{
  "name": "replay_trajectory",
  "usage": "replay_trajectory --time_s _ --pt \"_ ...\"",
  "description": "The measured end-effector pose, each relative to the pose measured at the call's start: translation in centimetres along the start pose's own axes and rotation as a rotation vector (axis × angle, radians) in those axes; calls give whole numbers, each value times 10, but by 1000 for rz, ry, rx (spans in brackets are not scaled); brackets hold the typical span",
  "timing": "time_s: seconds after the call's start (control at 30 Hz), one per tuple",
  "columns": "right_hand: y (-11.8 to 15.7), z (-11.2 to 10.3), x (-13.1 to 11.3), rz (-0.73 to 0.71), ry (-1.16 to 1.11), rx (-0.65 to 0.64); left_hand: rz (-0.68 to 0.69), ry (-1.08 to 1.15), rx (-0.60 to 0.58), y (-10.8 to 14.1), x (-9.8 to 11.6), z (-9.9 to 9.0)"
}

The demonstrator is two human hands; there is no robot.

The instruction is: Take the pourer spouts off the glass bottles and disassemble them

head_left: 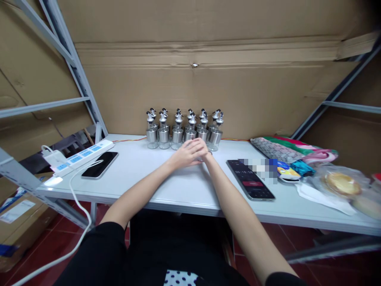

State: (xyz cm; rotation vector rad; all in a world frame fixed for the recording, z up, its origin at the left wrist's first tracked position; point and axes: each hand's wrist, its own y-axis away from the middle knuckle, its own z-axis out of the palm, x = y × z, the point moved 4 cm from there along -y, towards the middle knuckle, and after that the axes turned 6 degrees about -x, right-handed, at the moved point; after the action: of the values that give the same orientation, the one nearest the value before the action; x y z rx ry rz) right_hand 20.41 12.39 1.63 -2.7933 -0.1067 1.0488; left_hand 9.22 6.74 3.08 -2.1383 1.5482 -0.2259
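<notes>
My left hand (188, 154) rests on the white table (190, 186), its fingers stretched flat across my right hand (203, 145). The two hands touch each other, and I see no object in either. Most of the right hand's fingers are hidden by the left. Just behind them stand several glass oil bottles (164, 135), upright in two rows, with steel bands round their bodies and silver pour spouts with black caps. The bottle (216, 138) at the right end of the front row is close to my right hand.
A power strip (86, 155) with a white cable and a dark phone (100, 165) lie at left. On the right are a phone showing a timer (251, 180), colourful cloth (312, 149), white tissue (324, 198) and bagged round pastry (342, 183). Cardboard (208, 87) walls the back.
</notes>
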Motion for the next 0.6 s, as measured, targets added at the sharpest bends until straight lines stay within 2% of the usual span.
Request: replay_trajectory --time_s 0.07,0.17,0.23,0.27,0.33,0.43,0.5,0.6 --pt "6 3 -13 -14 32 -61 -152 57 140 15 -24 -18" --pt "16 8 -24 -28 129 -179 -564 123 551 48 -66 -46" --pt "22 12 -25 -29 186 -275 -846 160 800 75 -93 -52" --pt "25 14 -24 -28 210 -312 -966 199 856 87 -105 -50" --pt "26 16 -22 -25 249 -357 -1132 321 870 106 -129 -40" --pt "25 19 -20 -24 287 -383 -1176 563 692 120 -152 -19" --pt "24 20 -19 -23 305 -394 -1200 628 620 126 -157 -11" --pt "23 20 -21 -25 327 -391 -1309 559 595 134 -154 -9"
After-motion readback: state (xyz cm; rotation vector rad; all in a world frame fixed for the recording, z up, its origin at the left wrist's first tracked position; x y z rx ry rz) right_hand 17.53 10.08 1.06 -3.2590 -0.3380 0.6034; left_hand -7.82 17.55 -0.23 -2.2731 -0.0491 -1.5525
